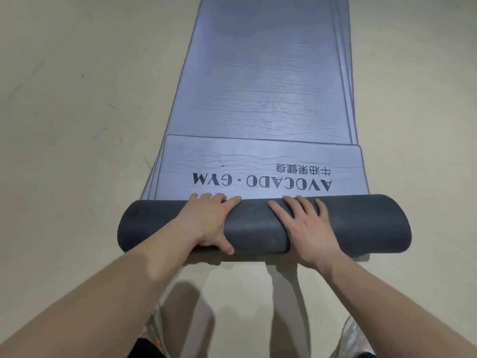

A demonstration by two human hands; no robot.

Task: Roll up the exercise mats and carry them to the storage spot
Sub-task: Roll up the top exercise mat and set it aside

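Observation:
A dark grey rolled mat [361,223] lies across the near end of a stack of blue-grey exercise mats. Only a short flat strip of it [260,161], printed "AVOCADO · GYM", is left unrolled. My left hand [211,223] grips the roll left of centre, fingers over the top and thumb on the near side. On the roll right of centre my right hand [307,231] presses flat with fingers spread. Beneath, the other mats [263,73] stretch away flat, their edges fanned out on the right side.
Pale beige floor [77,112] surrounds the mats on both sides. My knees [353,337] show at the bottom edge, just behind the roll.

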